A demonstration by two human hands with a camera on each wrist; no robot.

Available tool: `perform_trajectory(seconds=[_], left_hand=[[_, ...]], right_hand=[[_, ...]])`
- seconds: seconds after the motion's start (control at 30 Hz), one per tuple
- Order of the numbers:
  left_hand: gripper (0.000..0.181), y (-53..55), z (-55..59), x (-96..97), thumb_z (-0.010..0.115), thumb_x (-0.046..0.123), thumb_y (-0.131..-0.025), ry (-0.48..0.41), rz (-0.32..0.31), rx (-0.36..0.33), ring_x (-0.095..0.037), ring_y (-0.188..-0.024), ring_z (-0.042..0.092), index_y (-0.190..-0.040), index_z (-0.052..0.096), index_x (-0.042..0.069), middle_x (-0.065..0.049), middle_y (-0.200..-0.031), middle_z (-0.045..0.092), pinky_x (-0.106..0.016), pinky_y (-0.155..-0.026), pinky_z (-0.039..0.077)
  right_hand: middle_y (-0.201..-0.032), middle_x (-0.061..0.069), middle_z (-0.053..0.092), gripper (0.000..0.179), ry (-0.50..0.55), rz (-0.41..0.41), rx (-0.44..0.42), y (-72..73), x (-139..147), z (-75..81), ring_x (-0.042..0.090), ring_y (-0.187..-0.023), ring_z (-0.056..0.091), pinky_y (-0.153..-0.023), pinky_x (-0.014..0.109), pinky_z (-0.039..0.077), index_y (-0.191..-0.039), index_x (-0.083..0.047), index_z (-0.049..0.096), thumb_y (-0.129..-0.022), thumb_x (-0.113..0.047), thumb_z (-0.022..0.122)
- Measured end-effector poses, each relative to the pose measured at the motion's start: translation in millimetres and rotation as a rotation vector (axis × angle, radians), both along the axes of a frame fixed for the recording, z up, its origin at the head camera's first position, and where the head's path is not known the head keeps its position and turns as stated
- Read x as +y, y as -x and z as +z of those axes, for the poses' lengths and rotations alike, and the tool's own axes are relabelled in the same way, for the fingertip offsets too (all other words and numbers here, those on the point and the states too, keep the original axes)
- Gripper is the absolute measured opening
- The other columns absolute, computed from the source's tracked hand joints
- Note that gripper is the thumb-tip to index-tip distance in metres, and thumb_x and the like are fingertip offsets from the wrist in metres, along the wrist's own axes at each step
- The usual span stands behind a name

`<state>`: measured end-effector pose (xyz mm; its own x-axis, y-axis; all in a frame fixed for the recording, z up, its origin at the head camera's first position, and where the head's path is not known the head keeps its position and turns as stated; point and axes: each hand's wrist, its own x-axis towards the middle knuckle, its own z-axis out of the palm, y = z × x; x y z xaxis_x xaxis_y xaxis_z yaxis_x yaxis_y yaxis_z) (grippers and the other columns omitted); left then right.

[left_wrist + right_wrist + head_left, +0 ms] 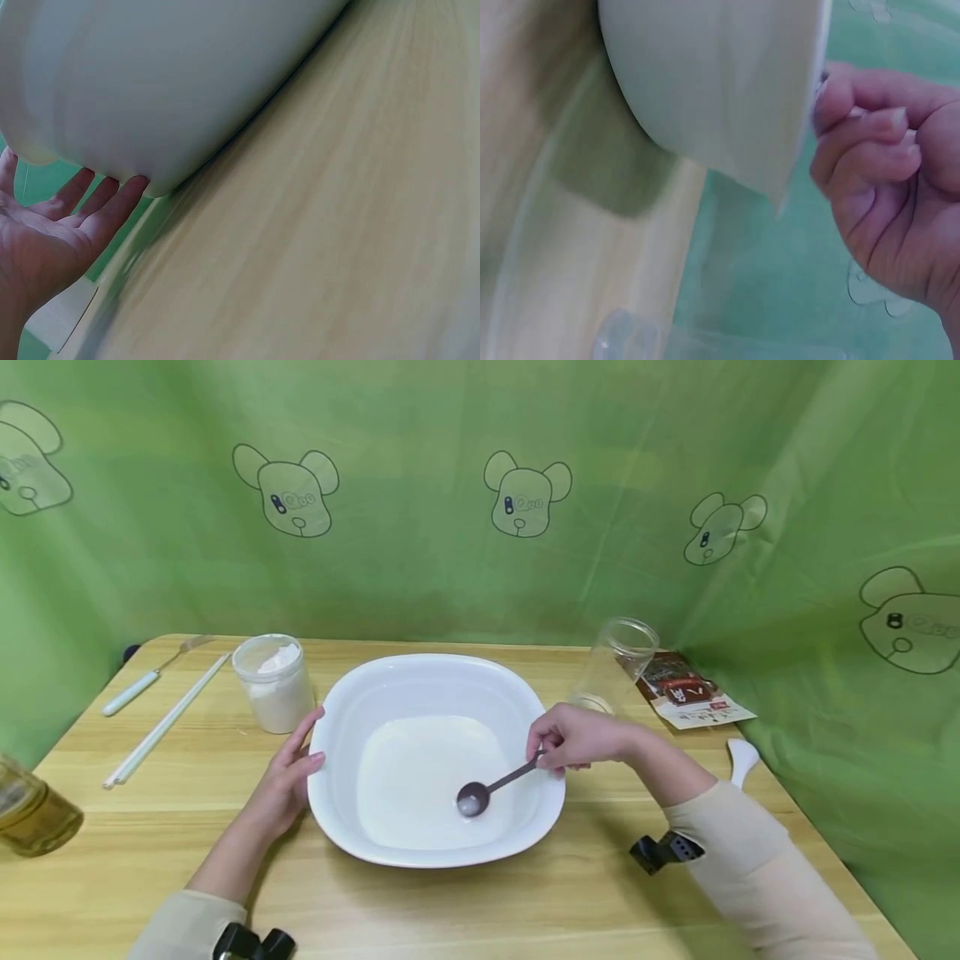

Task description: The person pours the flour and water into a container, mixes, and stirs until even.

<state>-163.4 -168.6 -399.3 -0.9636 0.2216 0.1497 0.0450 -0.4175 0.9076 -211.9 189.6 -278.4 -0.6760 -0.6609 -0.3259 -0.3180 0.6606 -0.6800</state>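
A large white basin (431, 667) sits mid-table with a pale, milky liquid in its bottom. My left hand (283, 777) rests against the basin's left side, its fingers (112, 214) lightly bent and touching the outer wall. With my right hand (573, 737) I pinch the handle of a dark brown measuring spoon (472, 799) over the basin's right rim. Its round bowl is down at the liquid and holds some of it. The right wrist view shows the curled right hand (885, 165) beside the rim, with the spoon almost wholly hidden.
Behind the basin's left side stands a jar of white powder (277, 693). White chopsticks (168, 722) and a fork (135, 691) lie farther left, near a bottle of amber liquid (41, 814). Rightward are a clear glass (611, 664), a brown packet (686, 689) and a white utensil (742, 758).
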Motion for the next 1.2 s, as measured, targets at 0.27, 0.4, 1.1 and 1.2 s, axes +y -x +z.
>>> perform_trajectory(seconds=[0.27,0.4,1.1,1.2], left_hand=[[0.056,-0.4,0.0,0.1,0.042,0.003,-0.085,0.0,0.007,-0.003,-0.018,-0.092,0.053,-0.136,0.026,0.022,-0.007,-0.116,0.041,-0.033,-0.072,0.048],[0.056,-0.5,-0.7,0.8,0.042,0.003,-0.085,-0.005,0.0,-0.002,-0.019,-0.093,0.053,-0.136,0.026,0.022,-0.007,-0.116,0.041,-0.033,-0.072,0.048],[0.058,-0.3,1.5,1.2,0.042,0.003,-0.084,0.006,0.01,-0.009,-0.018,-0.095,0.052,-0.136,0.025,0.022,-0.009,-0.118,0.037,-0.033,-0.074,0.047],[0.058,-0.5,1.1,1.1,0.042,0.003,-0.084,0.005,0.008,-0.011,-0.018,-0.095,0.052,-0.136,0.025,0.022,-0.01,-0.119,0.035,-0.033,-0.075,0.047]], right_hand=[[-0.054,0.005,0.053,0.007,-0.056,-0.195,0.197,15.9,-2,-5.4,0.013,-0.04,0.041,-0.036,0.022,0.034,-0.082,-0.002,0.061,-0.077,-0.001,0.056],[-0.056,0.006,0.053,0.009,-0.014,-0.274,0.21,23.5,-15,-13.9,0.014,-0.044,0.046,-0.039,0.022,0.036,-0.085,0.0,0.061,-0.077,-0.002,0.057],[-0.06,0.01,0.055,0.008,0.206,-0.055,-0.021,1.8,-78,-41.7,0.011,-0.042,0.039,-0.039,0.02,0.032,-0.087,-0.004,0.06,-0.081,-0.002,0.056],[-0.059,0.01,0.055,0.008,0.21,0.002,-0.04,-4.4,-79,-41.5,0.011,-0.04,0.038,-0.038,0.02,0.031,-0.087,-0.005,0.06,-0.08,-0.002,0.056]])
